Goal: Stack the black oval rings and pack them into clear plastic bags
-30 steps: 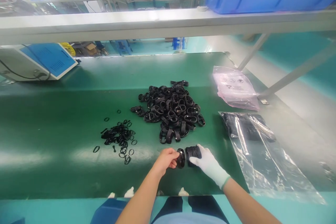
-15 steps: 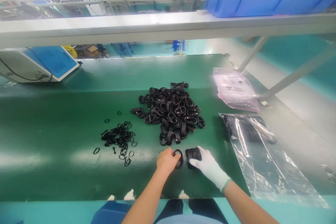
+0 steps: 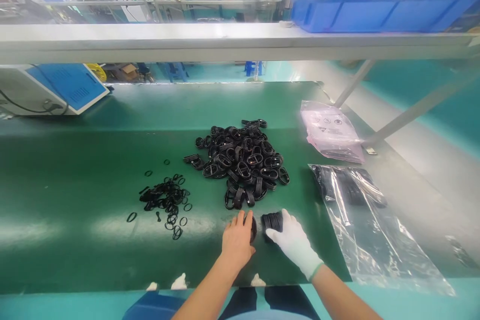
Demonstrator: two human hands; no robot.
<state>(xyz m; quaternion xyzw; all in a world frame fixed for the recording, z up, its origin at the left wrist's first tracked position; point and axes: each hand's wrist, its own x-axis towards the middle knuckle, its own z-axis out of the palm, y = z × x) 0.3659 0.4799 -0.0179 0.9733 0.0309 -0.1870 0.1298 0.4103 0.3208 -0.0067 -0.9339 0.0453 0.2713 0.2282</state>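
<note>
My bare left hand (image 3: 237,239) has its fingers over the top of a coiled black cable (image 3: 254,229) and its thumb low beside it; the hand partly hides the coil. Just to the right, my white-gloved right hand (image 3: 294,241) is closed around a row of black cable coils (image 3: 272,225) standing side by side on the green mat. A narrow gap separates this row from the coil at my left hand. Beyond both hands lies a large heap of coiled black cables (image 3: 243,160).
Small black rings (image 3: 167,197) lie scattered at the left. On the right are a clear plastic bag (image 3: 378,240) with black coils inside and a pinkish bag (image 3: 332,130). A blue-and-white machine (image 3: 67,87) stands back left. A shelf (image 3: 168,45) spans the back, bearing a blue bin (image 3: 375,14).
My left hand has turned from a side pinch to fingers laid over the coil's top. My right hand still holds the row. The view has shifted slightly.
</note>
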